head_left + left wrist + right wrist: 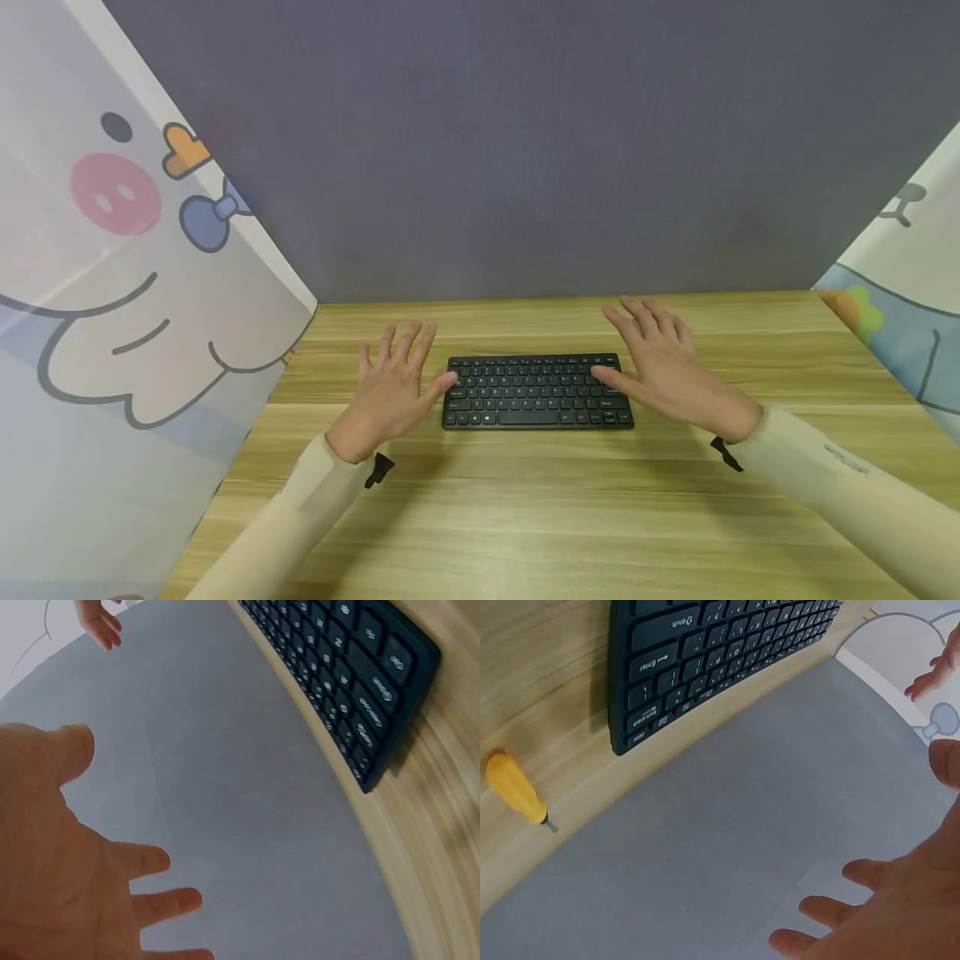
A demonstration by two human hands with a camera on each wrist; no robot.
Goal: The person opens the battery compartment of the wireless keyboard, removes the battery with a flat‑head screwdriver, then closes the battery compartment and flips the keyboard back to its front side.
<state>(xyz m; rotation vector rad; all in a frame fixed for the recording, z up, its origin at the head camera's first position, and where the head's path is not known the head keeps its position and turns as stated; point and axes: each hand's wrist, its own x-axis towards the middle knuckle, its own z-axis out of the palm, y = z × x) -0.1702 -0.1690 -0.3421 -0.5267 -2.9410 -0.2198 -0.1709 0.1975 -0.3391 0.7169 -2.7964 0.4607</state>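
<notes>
A small black keyboard (537,393) lies flat on the wooden table, its space bar toward me. My left hand (386,400) hovers by its left end, fingers spread, the thumb overlapping the keyboard's edge in the head view. Over by the right end is my right hand (667,375), also with fingers extended and its thumb across the corner keys in that view. Both wrist views show the hands raised above the tabletop, holding nothing. A stubby yellow-handled screwdriver (516,787) with a short metal tip rests beyond the keyboard's right end; in the head view my right hand hides it.
The wood-grain table (510,508) ends at a grey upright panel (525,150) behind the keyboard. Light cloth walls with cartoon prints stand at the left (172,317) and right (907,250). Each wrist wears a black strap.
</notes>
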